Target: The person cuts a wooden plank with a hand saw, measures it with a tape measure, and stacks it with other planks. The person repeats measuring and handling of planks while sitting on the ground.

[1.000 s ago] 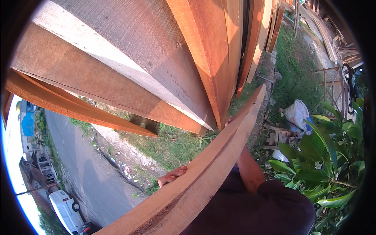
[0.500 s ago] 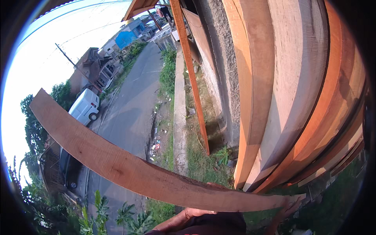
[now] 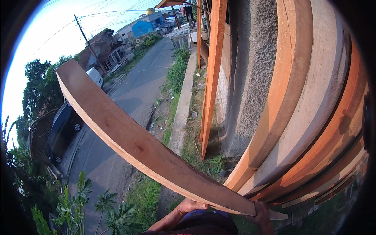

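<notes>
A long reddish-brown wooden plank [image 3: 135, 143] slants across the view, from the upper left down to the lower right. Its pale narrow edge faces me, and the fisheye bends its outline. Close to my body, my left hand [image 3: 191, 205] grips the lower edge, thumb showing and the other fingers hidden by the wood. My right hand [image 3: 261, 213] is closed over the plank near its near end, which sticks out a little past that hand.
Several tall boards [image 3: 288, 113] lean against a rough grey wall [image 3: 254, 70] at the right. Beside them stand upright orange wooden posts [image 3: 213, 78]. A concrete kerb [image 3: 183, 121], a road [image 3: 135, 86], a dark car [image 3: 64, 131] and leafy plants [image 3: 76, 207] lie ahead and left.
The plank has tilted more steeply, its far end rising and its narrow edge turning into sight. My right hand has come left and now wraps over the board. The view has turned.
</notes>
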A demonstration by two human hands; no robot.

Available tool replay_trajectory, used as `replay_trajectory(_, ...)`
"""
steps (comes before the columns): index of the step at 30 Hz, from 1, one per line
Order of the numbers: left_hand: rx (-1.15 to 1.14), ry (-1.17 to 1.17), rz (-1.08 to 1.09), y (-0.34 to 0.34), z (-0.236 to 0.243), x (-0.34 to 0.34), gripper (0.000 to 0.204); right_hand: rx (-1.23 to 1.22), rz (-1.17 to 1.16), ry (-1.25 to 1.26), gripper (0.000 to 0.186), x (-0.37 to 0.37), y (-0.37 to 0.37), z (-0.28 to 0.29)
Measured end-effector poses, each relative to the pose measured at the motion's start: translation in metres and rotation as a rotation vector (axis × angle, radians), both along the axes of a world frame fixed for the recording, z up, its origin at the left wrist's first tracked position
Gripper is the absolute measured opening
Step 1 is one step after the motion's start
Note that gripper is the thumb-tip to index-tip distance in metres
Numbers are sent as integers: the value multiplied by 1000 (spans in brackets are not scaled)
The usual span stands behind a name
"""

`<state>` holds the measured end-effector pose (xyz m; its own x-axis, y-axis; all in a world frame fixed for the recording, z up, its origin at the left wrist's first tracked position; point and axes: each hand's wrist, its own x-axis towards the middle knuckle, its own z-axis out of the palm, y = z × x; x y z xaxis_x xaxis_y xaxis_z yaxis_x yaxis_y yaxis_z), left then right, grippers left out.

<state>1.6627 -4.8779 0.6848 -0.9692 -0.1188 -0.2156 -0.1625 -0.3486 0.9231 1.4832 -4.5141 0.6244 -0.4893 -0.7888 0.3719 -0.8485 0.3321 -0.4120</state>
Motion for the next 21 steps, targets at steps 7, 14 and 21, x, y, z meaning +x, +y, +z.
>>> replay_trajectory(7, -91, 190, 236, -77, 31, -4, 101, -105, -11, -65, 95, 13, -91, 50)
replay_trajectory(14, -94, 314, 248, -75, 7, -27, 100, -235, -48, -117, 102, 33, -193, 108)
replay_trajectory(21, -76, 511, 200, -95, 73, -59, 92, -390, -102, 25, 100, 48, -235, 161)
